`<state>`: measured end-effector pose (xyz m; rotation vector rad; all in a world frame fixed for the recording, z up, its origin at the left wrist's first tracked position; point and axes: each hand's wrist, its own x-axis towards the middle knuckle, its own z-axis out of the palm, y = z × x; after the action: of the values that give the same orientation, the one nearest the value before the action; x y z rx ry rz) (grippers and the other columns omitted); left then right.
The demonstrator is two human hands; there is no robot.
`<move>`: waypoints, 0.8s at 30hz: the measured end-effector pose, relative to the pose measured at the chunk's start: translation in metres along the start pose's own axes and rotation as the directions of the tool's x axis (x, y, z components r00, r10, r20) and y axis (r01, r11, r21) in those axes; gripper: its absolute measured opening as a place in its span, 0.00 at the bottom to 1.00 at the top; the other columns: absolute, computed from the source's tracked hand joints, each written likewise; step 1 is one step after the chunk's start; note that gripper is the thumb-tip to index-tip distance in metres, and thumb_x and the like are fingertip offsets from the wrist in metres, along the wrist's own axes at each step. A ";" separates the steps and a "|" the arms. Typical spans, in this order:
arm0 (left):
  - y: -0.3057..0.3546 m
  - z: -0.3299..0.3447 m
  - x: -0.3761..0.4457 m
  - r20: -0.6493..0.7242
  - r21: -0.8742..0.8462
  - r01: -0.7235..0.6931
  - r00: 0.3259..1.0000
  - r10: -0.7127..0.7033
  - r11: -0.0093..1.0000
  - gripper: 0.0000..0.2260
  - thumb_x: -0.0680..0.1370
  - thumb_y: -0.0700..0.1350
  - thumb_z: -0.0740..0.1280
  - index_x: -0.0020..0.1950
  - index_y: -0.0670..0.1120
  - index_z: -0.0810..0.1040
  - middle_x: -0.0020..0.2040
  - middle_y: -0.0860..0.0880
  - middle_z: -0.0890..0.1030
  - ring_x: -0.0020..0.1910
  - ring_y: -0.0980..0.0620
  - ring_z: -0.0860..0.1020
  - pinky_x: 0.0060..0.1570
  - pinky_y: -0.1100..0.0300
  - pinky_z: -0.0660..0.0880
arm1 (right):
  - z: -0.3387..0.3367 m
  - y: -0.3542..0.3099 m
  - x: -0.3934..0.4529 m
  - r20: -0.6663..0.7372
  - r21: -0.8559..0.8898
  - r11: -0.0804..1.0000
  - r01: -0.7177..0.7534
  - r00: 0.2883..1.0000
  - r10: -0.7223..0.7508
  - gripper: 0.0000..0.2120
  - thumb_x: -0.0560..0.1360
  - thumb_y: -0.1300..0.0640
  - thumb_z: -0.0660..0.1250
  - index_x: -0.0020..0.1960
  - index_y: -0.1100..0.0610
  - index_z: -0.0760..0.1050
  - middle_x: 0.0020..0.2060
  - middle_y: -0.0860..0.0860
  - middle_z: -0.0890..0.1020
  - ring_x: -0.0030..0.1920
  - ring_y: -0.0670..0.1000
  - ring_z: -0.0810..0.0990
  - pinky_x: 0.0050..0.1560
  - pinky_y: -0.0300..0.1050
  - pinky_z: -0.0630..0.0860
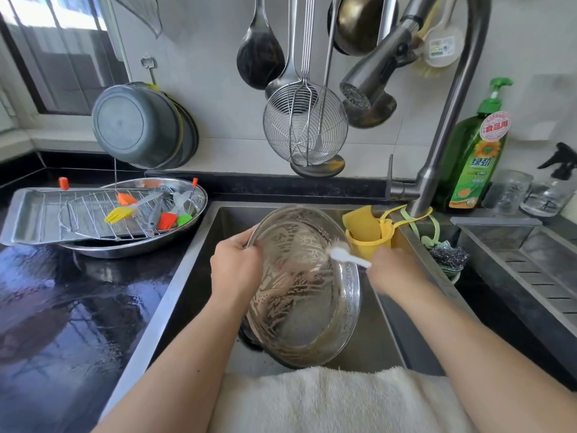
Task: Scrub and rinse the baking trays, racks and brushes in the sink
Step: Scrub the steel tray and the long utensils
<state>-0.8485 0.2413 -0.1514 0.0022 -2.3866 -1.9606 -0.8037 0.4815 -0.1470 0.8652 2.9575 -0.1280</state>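
A round steel tray (299, 295), smeared with brown grease, stands tilted over the sink (203, 245). My left hand (235, 268) grips its upper left rim. My right hand (395, 271) holds a white brush (345, 256), whose bristles press on the tray's upper right inside wall. On the counter to the left a rectangular baking tray (28, 220) and a wire rack (90, 214) lie across an oval steel platter (199, 195). Several silicone pastry brushes (118, 214) in yellow, orange and green rest on them.
The faucet head (371, 79) hangs above the tray, no water running. A yellow holder with a sponge (370, 232) hangs at the sink's right wall. Dish soap (474, 157) and jars stand behind. Ladles and a wire skimmer (304, 126) hang overhead. A white towel (327, 401) covers the front edge.
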 end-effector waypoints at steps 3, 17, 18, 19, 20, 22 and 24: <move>-0.002 0.000 0.002 0.006 0.078 -0.001 1.000 0.000 0.997 0.20 0.80 0.45 0.63 0.55 0.71 0.84 0.43 0.60 0.87 0.39 0.53 0.81 0.47 0.51 0.80 | 0.006 0.001 0.002 0.098 -0.024 1.000 0.008 0.995 -0.006 0.08 0.79 0.60 0.65 0.56 0.58 0.79 0.38 0.53 0.75 0.42 0.55 0.79 0.38 0.46 0.74; 0.004 0.003 -0.003 0.119 0.186 -0.014 0.993 -0.008 0.983 0.21 0.82 0.40 0.61 0.57 0.66 0.85 0.37 0.60 0.85 0.26 0.62 0.75 0.29 0.65 0.70 | -0.004 -0.005 -0.001 -0.288 0.087 0.965 0.247 0.934 -0.213 0.14 0.84 0.50 0.61 0.42 0.53 0.77 0.35 0.50 0.75 0.37 0.56 0.77 0.34 0.48 0.70; 0.004 0.001 -0.004 0.125 0.180 -0.011 0.992 -0.012 0.984 0.22 0.82 0.39 0.61 0.57 0.65 0.85 0.35 0.60 0.84 0.24 0.62 0.73 0.27 0.65 0.69 | -0.005 -0.005 -0.001 -0.256 0.088 0.974 0.207 0.950 -0.179 0.12 0.83 0.51 0.62 0.44 0.53 0.78 0.36 0.50 0.76 0.38 0.56 0.78 0.34 0.49 0.73; 0.004 0.000 -0.003 0.129 0.185 -0.012 0.992 -0.012 0.983 0.22 0.81 0.38 0.61 0.58 0.64 0.85 0.36 0.60 0.85 0.25 0.61 0.74 0.27 0.64 0.70 | -0.006 -0.003 0.000 -0.190 0.083 0.989 0.126 0.976 -0.109 0.09 0.82 0.53 0.63 0.47 0.55 0.79 0.37 0.51 0.76 0.39 0.56 0.79 0.35 0.49 0.75; 0.003 0.000 -0.002 0.127 0.196 -0.016 0.992 -0.010 0.980 0.23 0.80 0.39 0.61 0.58 0.65 0.85 0.38 0.60 0.86 0.28 0.60 0.77 0.30 0.62 0.73 | -0.008 0.001 -0.001 -0.094 0.076 0.996 0.038 0.995 -0.031 0.06 0.81 0.56 0.65 0.51 0.56 0.79 0.39 0.51 0.77 0.41 0.55 0.79 0.36 0.48 0.76; 0.003 0.000 -0.001 0.126 0.232 -0.021 0.992 -0.008 0.972 0.24 0.79 0.40 0.61 0.59 0.68 0.84 0.43 0.60 0.87 0.35 0.55 0.82 0.37 0.57 0.79 | -0.006 0.008 -0.004 0.053 0.023 0.999 -0.045 0.998 0.044 0.07 0.79 0.59 0.66 0.55 0.58 0.79 0.40 0.51 0.76 0.43 0.55 0.79 0.38 0.47 0.75; 0.002 0.003 -0.002 0.150 0.271 -0.031 0.989 -0.011 0.962 0.24 0.80 0.40 0.60 0.59 0.67 0.84 0.44 0.60 0.87 0.36 0.55 0.82 0.36 0.57 0.78 | -0.008 0.004 -0.007 -0.012 0.012 0.998 0.055 0.998 -0.055 0.06 0.81 0.57 0.65 0.53 0.56 0.80 0.38 0.50 0.75 0.39 0.53 0.78 0.37 0.47 0.75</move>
<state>-0.8463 0.2448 -0.1498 -0.1521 -2.7275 -1.6656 -0.7958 0.4821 -0.1389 0.7886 2.9951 -0.1439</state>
